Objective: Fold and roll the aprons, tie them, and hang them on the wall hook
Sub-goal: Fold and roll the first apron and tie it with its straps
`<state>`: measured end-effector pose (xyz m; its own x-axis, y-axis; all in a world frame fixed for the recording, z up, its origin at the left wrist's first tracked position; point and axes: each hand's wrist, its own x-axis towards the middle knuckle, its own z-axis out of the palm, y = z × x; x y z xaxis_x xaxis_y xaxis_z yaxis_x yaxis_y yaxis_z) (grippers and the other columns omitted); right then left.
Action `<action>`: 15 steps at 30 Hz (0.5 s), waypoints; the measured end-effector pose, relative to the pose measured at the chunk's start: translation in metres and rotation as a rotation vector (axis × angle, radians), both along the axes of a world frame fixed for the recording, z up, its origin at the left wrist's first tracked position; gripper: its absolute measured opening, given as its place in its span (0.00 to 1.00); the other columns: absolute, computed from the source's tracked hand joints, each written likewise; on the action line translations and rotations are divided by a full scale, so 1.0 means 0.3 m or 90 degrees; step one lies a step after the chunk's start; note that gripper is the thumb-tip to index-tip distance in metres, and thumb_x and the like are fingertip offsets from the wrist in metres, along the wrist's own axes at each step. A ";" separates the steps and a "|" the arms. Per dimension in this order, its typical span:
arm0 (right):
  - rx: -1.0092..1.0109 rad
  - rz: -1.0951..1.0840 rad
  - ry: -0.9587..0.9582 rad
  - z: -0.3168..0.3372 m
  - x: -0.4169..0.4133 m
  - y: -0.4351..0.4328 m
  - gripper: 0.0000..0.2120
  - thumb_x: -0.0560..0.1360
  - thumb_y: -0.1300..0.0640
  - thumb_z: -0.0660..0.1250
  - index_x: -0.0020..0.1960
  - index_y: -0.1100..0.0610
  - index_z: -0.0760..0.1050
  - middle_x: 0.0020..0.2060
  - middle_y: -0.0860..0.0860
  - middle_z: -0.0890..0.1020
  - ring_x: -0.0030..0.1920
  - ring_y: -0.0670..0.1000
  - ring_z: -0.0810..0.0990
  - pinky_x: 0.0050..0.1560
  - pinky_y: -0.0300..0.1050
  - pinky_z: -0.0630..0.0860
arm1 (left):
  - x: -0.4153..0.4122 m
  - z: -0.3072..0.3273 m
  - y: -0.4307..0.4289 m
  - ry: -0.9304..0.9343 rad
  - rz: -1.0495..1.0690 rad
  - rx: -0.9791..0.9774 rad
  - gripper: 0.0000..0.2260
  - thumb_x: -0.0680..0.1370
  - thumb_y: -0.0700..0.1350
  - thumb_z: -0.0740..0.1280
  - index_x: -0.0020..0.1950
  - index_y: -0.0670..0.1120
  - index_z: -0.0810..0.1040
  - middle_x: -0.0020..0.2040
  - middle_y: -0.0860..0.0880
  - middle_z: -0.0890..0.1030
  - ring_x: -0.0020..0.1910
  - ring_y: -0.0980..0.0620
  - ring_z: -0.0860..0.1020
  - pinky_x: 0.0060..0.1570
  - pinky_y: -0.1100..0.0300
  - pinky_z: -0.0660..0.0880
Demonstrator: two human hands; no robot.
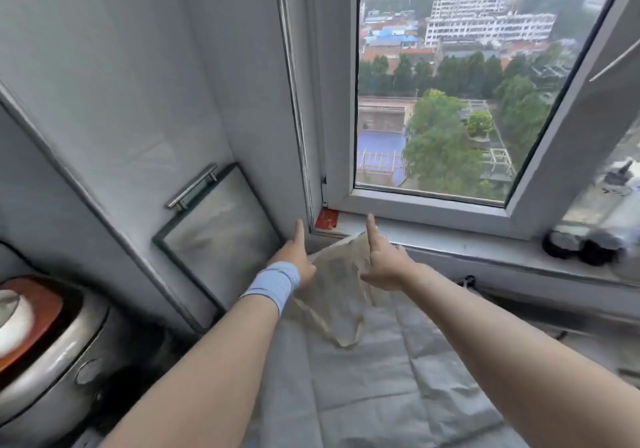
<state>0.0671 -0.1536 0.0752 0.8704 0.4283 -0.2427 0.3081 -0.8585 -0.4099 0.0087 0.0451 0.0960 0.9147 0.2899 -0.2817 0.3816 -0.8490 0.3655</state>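
A beige apron (pixel 341 292) hangs crumpled between my two hands, over a grey creased cloth (pixel 381 385) spread below. My left hand (pixel 294 257), with a blue band on its wrist, grips the apron's upper left edge, one finger pointing up. My right hand (pixel 382 260) holds the upper right edge, its index finger also raised. Both hands are held up near the window sill (pixel 450 240). No wall hook is in view.
A window (pixel 450 84) with a white frame looks over buildings and trees. A framed glass panel (pixel 221 236) with a metal handle (pixel 192 186) leans against the left wall. A steel pot with a brown-rimmed lid (pixel 38 330) sits at lower left. Dark round objects (pixel 581 245) rest on the sill at right.
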 end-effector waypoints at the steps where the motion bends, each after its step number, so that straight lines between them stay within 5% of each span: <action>1: -0.019 0.019 0.007 -0.056 -0.029 -0.010 0.54 0.72 0.55 0.68 0.77 0.49 0.26 0.80 0.51 0.49 0.79 0.50 0.50 0.76 0.63 0.51 | -0.024 -0.064 -0.004 0.014 -0.008 -0.019 0.41 0.75 0.48 0.67 0.79 0.53 0.42 0.68 0.43 0.71 0.61 0.43 0.75 0.60 0.51 0.73; 5: -0.068 0.121 -0.015 -0.249 -0.172 -0.048 0.46 0.74 0.53 0.65 0.80 0.47 0.37 0.80 0.51 0.44 0.80 0.50 0.46 0.77 0.58 0.52 | -0.165 -0.281 -0.045 0.029 -0.050 -0.033 0.19 0.75 0.46 0.65 0.66 0.52 0.70 0.66 0.47 0.71 0.64 0.47 0.72 0.63 0.54 0.70; 9: -0.068 0.221 -0.001 -0.397 -0.353 -0.115 0.36 0.75 0.50 0.62 0.80 0.48 0.52 0.80 0.51 0.50 0.79 0.53 0.52 0.76 0.53 0.54 | -0.338 -0.392 -0.123 0.076 -0.106 -0.075 0.09 0.73 0.52 0.66 0.51 0.53 0.75 0.52 0.52 0.80 0.50 0.50 0.78 0.51 0.59 0.74; 12: -0.078 0.268 0.015 -0.471 -0.479 -0.177 0.33 0.74 0.41 0.60 0.77 0.45 0.58 0.80 0.50 0.55 0.77 0.54 0.59 0.74 0.51 0.58 | -0.462 -0.448 -0.185 0.157 -0.135 -0.132 0.18 0.65 0.65 0.68 0.43 0.54 0.71 0.42 0.55 0.78 0.41 0.52 0.76 0.45 0.57 0.73; 15: -0.091 0.314 -0.011 -0.526 -0.584 -0.234 0.34 0.68 0.31 0.62 0.69 0.47 0.66 0.72 0.50 0.66 0.68 0.54 0.69 0.65 0.51 0.66 | -0.569 -0.516 -0.242 0.252 -0.236 -0.082 0.28 0.58 0.69 0.72 0.46 0.53 0.68 0.44 0.55 0.75 0.41 0.52 0.73 0.42 0.56 0.71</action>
<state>-0.1081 -0.2237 -0.0827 0.5773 0.7525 -0.3170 0.6963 -0.6564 -0.2902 -0.1620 -0.0276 -0.0586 0.7658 -0.0900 -0.6367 0.1957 -0.9106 0.3641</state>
